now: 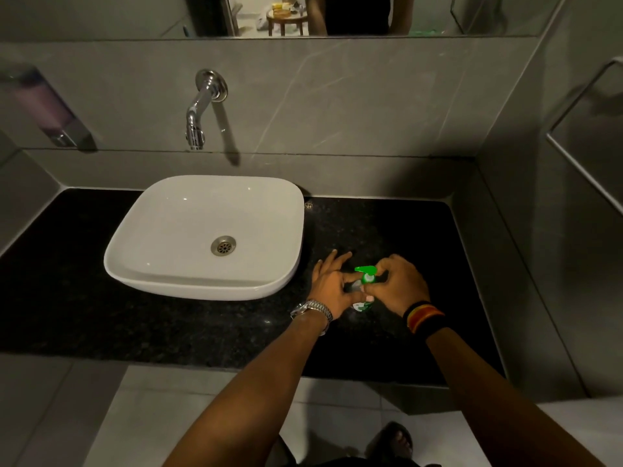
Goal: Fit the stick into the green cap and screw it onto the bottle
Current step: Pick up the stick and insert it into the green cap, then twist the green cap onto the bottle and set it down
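Observation:
A small bottle (pixel 361 305) with a green and white label stands on the black granite counter (pixel 168 332), right of the sink. On top of it sits the green pump cap (pixel 365 274), its spout pointing left. My left hand (pixel 328 286) grips the bottle's body from the left, fingers spread. My right hand (pixel 396 284) closes on the green cap from the right. The stick is hidden from view.
A white vessel sink (pixel 202 237) stands left of the hands, under a chrome wall tap (pixel 199 112). A soap dispenser (pixel 43 106) hangs on the left wall and a towel rail (pixel 580 136) on the right. A mirror (pixel 337 15) runs along the top.

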Tool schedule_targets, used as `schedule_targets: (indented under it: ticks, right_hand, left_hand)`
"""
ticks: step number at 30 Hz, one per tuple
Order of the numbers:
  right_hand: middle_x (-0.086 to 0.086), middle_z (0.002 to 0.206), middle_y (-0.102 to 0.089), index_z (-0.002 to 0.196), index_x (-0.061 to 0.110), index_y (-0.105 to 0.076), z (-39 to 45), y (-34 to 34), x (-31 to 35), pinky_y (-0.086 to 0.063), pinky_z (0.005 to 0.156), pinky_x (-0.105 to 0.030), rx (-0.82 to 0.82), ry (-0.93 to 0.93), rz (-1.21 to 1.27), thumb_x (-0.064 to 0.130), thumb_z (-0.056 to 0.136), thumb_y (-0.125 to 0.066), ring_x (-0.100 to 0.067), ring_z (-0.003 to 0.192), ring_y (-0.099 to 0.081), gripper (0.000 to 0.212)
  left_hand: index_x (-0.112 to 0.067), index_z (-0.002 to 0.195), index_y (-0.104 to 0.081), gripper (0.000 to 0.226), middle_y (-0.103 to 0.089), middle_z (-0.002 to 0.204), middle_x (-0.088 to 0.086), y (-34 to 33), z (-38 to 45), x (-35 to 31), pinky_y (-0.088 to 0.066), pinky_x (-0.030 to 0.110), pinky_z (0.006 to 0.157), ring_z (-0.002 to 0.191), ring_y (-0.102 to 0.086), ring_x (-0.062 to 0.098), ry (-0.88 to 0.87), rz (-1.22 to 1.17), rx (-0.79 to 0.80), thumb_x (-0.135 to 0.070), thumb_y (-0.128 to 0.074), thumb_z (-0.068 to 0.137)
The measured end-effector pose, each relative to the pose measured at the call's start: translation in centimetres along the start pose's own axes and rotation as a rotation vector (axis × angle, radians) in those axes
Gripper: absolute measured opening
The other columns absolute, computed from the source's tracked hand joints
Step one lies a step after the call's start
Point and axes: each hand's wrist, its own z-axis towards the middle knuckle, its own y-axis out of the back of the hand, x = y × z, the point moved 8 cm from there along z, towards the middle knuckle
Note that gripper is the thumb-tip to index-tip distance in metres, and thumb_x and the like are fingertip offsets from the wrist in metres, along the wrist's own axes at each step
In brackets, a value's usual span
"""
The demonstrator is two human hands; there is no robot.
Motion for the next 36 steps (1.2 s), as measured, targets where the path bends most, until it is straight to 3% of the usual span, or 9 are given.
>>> schedule_targets:
  ticks: [4,8,14,18,23,28,32,34,36]
  right_hand:
    - [0.002,0.078,-0.059,0.063,0.022,-0.057,0.9,0.5,0.8,-0.052,0.062,-0.037,0.034,-0.022,-0.131,0.053,0.051,-0.078,-0.021,0.071,-0.060,0.039]
    - [0.005,0.058,-0.054,0.056,0.019,-0.056,0.9,0.1,0.7,-0.034,0.044,-0.026,-0.008,-0.095,-0.133,0.057,0.044,-0.074,-0.018,0.054,-0.054,0.044]
    - [0.006,0.082,-0.050,0.074,0.023,-0.051,1.8,-0.2,1.7,-0.038,0.061,-0.030,0.103,0.032,-0.231,0.053,0.052,-0.081,-0.016,0.073,-0.051,0.048]
    - [0.001,0.092,-0.060,0.088,0.024,-0.060,2.3,-0.4,3.2,-0.046,0.066,-0.031,0.169,0.176,-0.385,0.051,0.052,-0.082,-0.022,0.083,-0.062,0.050]
    - [0.001,0.087,-0.058,0.089,0.023,-0.062,2.9,-0.6,4.2,-0.048,0.063,-0.031,0.167,0.242,-0.500,0.056,0.048,-0.083,-0.022,0.081,-0.064,0.056]
    - [0.005,0.071,-0.053,0.071,0.025,-0.053,2.8,0.1,3.4,-0.038,0.055,-0.029,0.183,0.125,-0.452,0.061,0.049,-0.076,-0.017,0.067,-0.055,0.048]
    - [0.001,0.071,-0.060,0.067,0.021,-0.059,1.9,0.4,1.5,-0.036,0.050,-0.028,0.139,-0.029,-0.376,0.081,0.052,-0.065,-0.016,0.062,-0.056,0.062]
    - [0.007,0.089,-0.059,0.078,0.021,-0.063,1.1,0.1,0.6,-0.045,0.061,-0.030,0.108,-0.016,-0.244,0.087,0.048,-0.063,-0.017,0.076,-0.059,0.073]
    - [0.012,0.111,-0.049,0.108,0.027,-0.066,0.2,0.0,-0.4,-0.048,0.073,-0.025,0.116,0.005,0.056,0.073,0.055,-0.076,-0.014,0.096,-0.058,0.071]
  left_hand:
    - [-0.040,0.127,-0.067,0.058,-0.029,0.165,-0.002,0.1,0.3,0.1,0.004,0.052,0.123,0.156,-0.005,0.024,-0.011,0.001,-0.005,-0.060,-0.077,0.074]
    - [-0.042,0.126,-0.067,0.056,-0.028,0.165,-0.002,0.1,0.2,0.1,0.005,0.049,0.121,0.156,-0.004,0.024,-0.013,0.020,0.001,-0.060,-0.077,0.074]
    - [-0.035,0.123,-0.071,0.053,-0.029,0.165,-0.002,0.1,0.2,0.2,0.006,0.051,0.122,0.156,-0.003,0.023,-0.004,0.014,0.000,-0.057,-0.078,0.075]
    - [-0.033,0.112,-0.077,0.043,-0.031,0.164,-0.002,0.2,0.4,0.1,0.005,0.050,0.122,0.156,-0.005,0.024,0.003,0.006,-0.002,-0.053,-0.080,0.075]
    - [-0.030,0.110,-0.078,0.038,-0.032,0.163,0.000,0.2,0.4,0.0,0.003,0.052,0.123,0.156,-0.005,0.025,0.001,0.017,-0.006,-0.048,-0.080,0.077]
    - [-0.033,0.119,-0.074,0.049,-0.029,0.165,-0.001,0.1,0.4,0.1,0.007,0.053,0.123,0.156,-0.002,0.025,0.010,0.011,0.021,-0.054,-0.079,0.075]
    - [-0.041,0.120,-0.072,0.049,-0.030,0.165,-0.002,0.2,0.3,0.3,0.005,0.054,0.123,0.156,-0.002,0.024,0.014,0.006,0.005,-0.057,-0.078,0.074]
    - [-0.046,0.123,-0.068,0.050,-0.029,0.165,-0.002,0.1,0.2,0.3,0.004,0.053,0.123,0.156,-0.002,0.024,0.005,0.041,0.002,-0.058,-0.077,0.076]
    - [-0.049,0.124,-0.067,0.051,-0.028,0.165,-0.002,0.0,0.3,0.3,0.005,0.053,0.122,0.156,-0.001,0.024,0.006,0.041,0.008,-0.059,-0.076,0.076]
